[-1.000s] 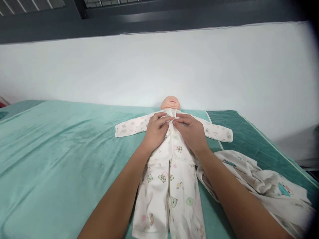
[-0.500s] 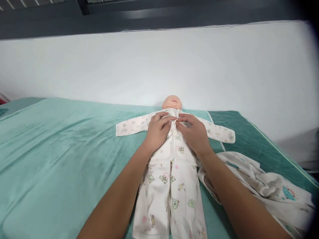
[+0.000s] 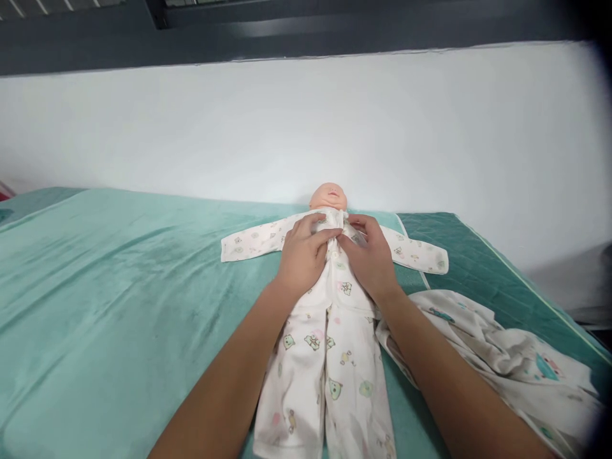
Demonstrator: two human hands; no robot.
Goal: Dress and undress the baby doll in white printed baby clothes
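Dressing looks well along: the doll (image 3: 329, 195) lies face-up on the green blanket (image 3: 119, 306), its head showing at the collar of the printed pajama top (image 3: 351, 296), while the matching pajama trousers (image 3: 291, 389) run straight down from the hem. The 2 sleeves are stretched out to the sides, with nothing showing past the cuffs. Below the hands the 2 front edges meet down to the hem, and 1 pale button (image 3: 335, 254) shows there, so the lower closure seems finished — though its fastening is too small to confirm. What seems left is the upper chest, where the collar edges look loose. There the left hand (image 3: 302, 261) and right hand (image 3: 373, 261) rest with bent fingers, tips nearly meeting at the placket; whether either pinches cloth I cannot tell, nor whether that spot is being fastened or undone. A crumpled white garment (image 3: 502, 344) lies apart from this work — beside the trousers, partly behind the right forearm.
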